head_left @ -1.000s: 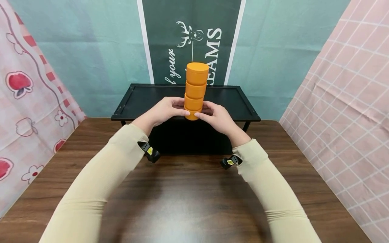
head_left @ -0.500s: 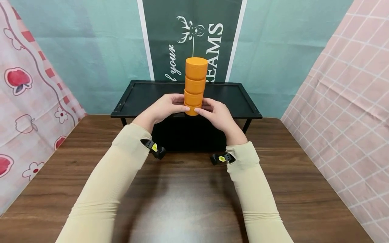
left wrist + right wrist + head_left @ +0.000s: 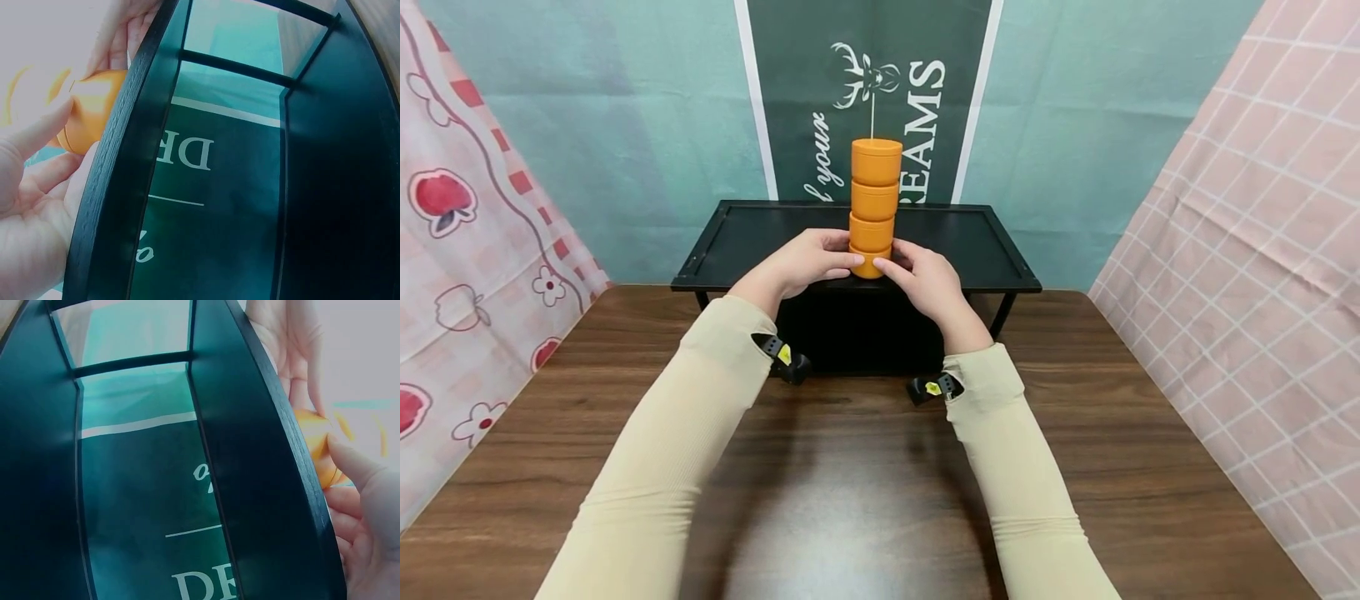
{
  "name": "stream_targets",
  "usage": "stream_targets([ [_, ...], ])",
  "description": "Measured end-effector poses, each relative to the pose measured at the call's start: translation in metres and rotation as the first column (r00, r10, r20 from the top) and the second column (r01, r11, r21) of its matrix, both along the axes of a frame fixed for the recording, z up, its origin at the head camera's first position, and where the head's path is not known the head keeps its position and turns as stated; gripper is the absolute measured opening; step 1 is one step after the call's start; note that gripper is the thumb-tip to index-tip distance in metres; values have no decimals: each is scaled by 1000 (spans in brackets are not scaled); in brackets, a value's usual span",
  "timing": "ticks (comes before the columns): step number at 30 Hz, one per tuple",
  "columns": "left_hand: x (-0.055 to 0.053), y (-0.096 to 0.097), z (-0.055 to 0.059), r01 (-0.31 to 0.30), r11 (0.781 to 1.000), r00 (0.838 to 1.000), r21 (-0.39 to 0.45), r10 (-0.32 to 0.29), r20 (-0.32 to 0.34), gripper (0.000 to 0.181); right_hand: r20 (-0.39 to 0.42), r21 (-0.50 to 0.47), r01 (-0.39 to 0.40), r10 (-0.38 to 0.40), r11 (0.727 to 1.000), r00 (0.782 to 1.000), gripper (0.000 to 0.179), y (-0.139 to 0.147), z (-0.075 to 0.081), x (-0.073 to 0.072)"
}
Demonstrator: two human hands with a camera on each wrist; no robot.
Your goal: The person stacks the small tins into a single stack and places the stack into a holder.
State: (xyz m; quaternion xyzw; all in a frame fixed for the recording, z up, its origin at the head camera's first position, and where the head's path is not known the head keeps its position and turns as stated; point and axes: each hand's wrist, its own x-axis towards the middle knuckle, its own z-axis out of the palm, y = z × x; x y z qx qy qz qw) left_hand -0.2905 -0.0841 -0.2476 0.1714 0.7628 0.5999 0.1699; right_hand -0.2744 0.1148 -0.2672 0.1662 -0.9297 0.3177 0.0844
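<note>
In the head view, a tall stack of orange round containers (image 3: 876, 200) stands nearly upright at the front of a black shelf (image 3: 760, 242). My left hand (image 3: 808, 260) grips the lowest container from the left, thumb across its front. From the right my right hand (image 3: 928, 279) holds the same container, its thumb close to the other one. In the left wrist view the bottom container (image 3: 97, 109) shows between thumb and fingers, right at the shelf's edge. The right wrist view shows the orange container (image 3: 315, 447) between the hands, partly hidden by the shelf board.
Under the shelf lies a dark space above the brown wooden table (image 3: 850, 467). A green cloth (image 3: 1075, 125) with a deer print hangs behind. Patterned cloths line both sides, a fruit print (image 3: 475, 250) left and a pink grid (image 3: 1247, 275) right.
The stack has gone from leaning right to nearly upright, and has moved back and slightly left over the shelf's front. Both hands have moved with it, keeping their grip on the lowest container.
</note>
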Motion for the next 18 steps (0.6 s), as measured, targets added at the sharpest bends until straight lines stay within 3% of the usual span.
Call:
stream_targets([
  [14, -4, 8, -2, 0, 999, 999, -42, -2, -49, 58, 7, -10, 5, -5, 1000, 1000, 59, 8, -1, 1],
  [18, 4, 5, -3, -53, 997, 993, -58, 47, -109, 61, -14, -66, -10, 10, 998, 1000, 67, 15, -4, 7],
])
